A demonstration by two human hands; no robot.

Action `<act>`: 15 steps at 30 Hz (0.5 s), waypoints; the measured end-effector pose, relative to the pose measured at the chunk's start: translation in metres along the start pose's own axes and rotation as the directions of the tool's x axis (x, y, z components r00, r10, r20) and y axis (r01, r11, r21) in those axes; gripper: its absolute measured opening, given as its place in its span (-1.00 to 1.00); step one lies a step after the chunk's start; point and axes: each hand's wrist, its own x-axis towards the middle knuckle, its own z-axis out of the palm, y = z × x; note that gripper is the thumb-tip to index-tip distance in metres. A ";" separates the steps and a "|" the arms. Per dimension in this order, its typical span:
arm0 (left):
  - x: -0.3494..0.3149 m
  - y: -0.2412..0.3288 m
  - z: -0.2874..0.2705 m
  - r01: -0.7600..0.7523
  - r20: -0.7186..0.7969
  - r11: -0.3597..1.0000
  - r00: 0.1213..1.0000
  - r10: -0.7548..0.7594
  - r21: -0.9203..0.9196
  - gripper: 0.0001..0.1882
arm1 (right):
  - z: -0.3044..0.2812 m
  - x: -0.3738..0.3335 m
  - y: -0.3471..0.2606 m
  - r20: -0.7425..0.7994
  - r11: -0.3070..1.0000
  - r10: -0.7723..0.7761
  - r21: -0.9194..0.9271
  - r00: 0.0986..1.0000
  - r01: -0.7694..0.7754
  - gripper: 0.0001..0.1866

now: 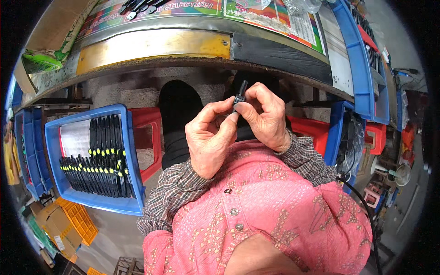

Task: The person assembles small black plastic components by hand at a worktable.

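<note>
A short, slim black piece (243,88) with a thicker ringed part sticks up between my hands; its exact kind cannot be made out. My left hand (211,135) is closed, its thumb and finger pinching the piece's lower part. From the other side my right hand (266,117) pinches it with thumb and curled forefinger. The fingertips of both hands meet there and hide the lower end. To my left, a blue tray (51,137) holds rows of slim black sticks (103,135) with yellow-green spots at their ends.
Ahead runs a workbench with a metal-faced edge (153,46); several black parts (146,5) lie on it. An open cardboard box (57,27) stands at its left end. Red stools (149,137) flank my legs. More blue trays (360,55) stand at the right.
</note>
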 end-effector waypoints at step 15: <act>0.001 0.001 0.002 -0.025 0.007 1.000 1.000 0.025 -0.009 -0.74 | -0.002 0.004 0.004 0.024 0.997 -0.075 0.000 0.997 0.075 -0.73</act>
